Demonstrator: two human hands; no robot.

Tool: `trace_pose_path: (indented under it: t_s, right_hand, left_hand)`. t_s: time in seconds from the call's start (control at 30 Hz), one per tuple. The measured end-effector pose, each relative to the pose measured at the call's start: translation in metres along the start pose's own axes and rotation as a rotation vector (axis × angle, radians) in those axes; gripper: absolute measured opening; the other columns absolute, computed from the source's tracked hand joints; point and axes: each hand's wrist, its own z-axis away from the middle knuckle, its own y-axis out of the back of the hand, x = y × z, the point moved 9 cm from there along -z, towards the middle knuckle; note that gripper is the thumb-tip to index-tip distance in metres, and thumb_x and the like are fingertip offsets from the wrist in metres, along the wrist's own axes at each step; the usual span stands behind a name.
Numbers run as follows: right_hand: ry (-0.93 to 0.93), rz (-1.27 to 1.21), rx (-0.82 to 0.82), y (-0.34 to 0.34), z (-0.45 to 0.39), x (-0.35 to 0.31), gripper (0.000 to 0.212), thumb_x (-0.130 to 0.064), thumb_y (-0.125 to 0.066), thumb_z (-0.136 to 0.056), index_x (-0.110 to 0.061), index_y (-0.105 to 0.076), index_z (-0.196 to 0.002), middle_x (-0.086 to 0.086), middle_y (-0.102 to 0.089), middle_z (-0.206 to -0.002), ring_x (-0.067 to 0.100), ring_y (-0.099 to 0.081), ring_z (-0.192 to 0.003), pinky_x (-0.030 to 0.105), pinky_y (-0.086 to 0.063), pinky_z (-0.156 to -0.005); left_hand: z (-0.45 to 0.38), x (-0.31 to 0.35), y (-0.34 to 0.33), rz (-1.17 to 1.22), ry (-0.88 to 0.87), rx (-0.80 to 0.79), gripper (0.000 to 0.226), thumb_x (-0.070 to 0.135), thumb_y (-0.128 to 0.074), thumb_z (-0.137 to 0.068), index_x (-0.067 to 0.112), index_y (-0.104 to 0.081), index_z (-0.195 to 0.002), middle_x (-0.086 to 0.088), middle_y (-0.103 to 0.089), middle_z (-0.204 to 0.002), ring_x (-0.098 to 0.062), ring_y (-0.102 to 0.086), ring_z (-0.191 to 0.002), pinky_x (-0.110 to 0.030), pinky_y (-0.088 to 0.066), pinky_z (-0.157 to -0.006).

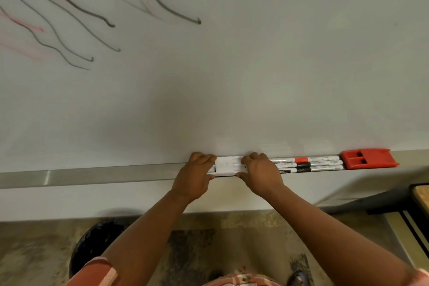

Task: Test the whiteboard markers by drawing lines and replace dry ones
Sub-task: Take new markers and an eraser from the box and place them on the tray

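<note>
Both gripping: left hand [196,175] and right hand [261,173] on white marker pack [228,166], lower centre. Could nudge loose markers [308,165] off tray [92,175].

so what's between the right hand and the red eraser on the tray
In the head view, three markers lie side by side on the tray between the right hand and the red eraser.

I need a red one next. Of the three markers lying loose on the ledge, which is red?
The rear marker, nearest the whiteboard: its cap is red, while the two markers in front of it have black caps.
</note>
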Motion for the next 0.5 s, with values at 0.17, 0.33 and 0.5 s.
trace_pose_path:
  t_s: [0.17, 0.33, 0.5]
  right_hand:
    - [-0.004, 0.005, 0.022, 0.0, 0.001, 0.005, 0.045, -0.047, -0.061, -0.094, -0.017, -0.06, -0.127, 0.006, -0.055, -0.124, 0.026, -0.052, -0.112, 0.04, -0.054, -0.087]
    - [-0.006, -0.072, 0.04, 0.005, 0.004, 0.014, 0.039, -0.042, -0.061, -0.094, -0.017, -0.063, -0.124, 0.006, -0.057, -0.119, 0.027, -0.054, -0.107, 0.041, -0.053, -0.085]
    - [-0.08, -0.116, 0.093, 0.024, 0.011, 0.052, 0.03, -0.033, -0.06, -0.095, -0.014, -0.067, -0.118, 0.008, -0.063, -0.111, 0.029, -0.056, -0.103, 0.038, -0.052, -0.081]
  left_hand:
    - [-0.001, 0.004, -0.005, -0.008, -0.023, -0.019, 0.056, 0.033, -0.058, -0.099, 0.022, -0.041, -0.151, 0.008, -0.042, -0.153, -0.013, -0.033, -0.14, -0.028, -0.042, -0.11]
    - [0.0, 0.009, -0.013, -0.009, -0.005, 0.009, 0.039, 0.026, -0.055, -0.101, 0.02, -0.056, -0.139, 0.001, -0.041, -0.152, -0.017, -0.045, -0.134, -0.03, -0.049, -0.101]
    - [-0.007, 0.022, -0.017, 0.004, -0.048, 0.003, 0.036, 0.021, -0.059, -0.098, 0.015, -0.061, -0.133, -0.001, -0.052, -0.138, -0.02, -0.054, -0.122, -0.032, -0.053, -0.093]
